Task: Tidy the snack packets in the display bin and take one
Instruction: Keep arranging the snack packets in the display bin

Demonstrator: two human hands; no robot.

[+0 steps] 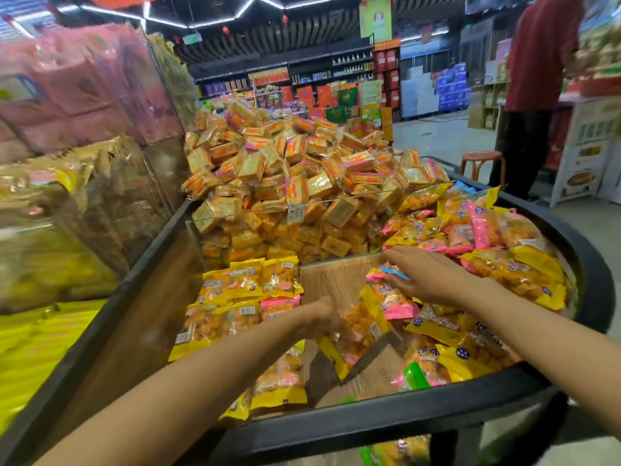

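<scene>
The display bin [420, 415] has a black rim and a bare wooden floor [332, 280] in its middle. Yellow and pink snack packets lie in neat rows [248, 287] on the left and in a loose pile [497, 264] on the right. My left hand [321, 316], blurred by motion, grips the edge of a yellow-edged snack packet [364, 326] at the bin's centre. My right hand [426, 272] lies flat with straight fingers on the left side of the loose pile, over a pink and blue packet [386, 273].
Behind a clear divider [302, 205] rises a heap of orange square packets [302, 163]. Clear bins of other snacks [84, 163] stand to the left. A person in a red top [534, 62] stands at the far right beside a round stool [480, 159].
</scene>
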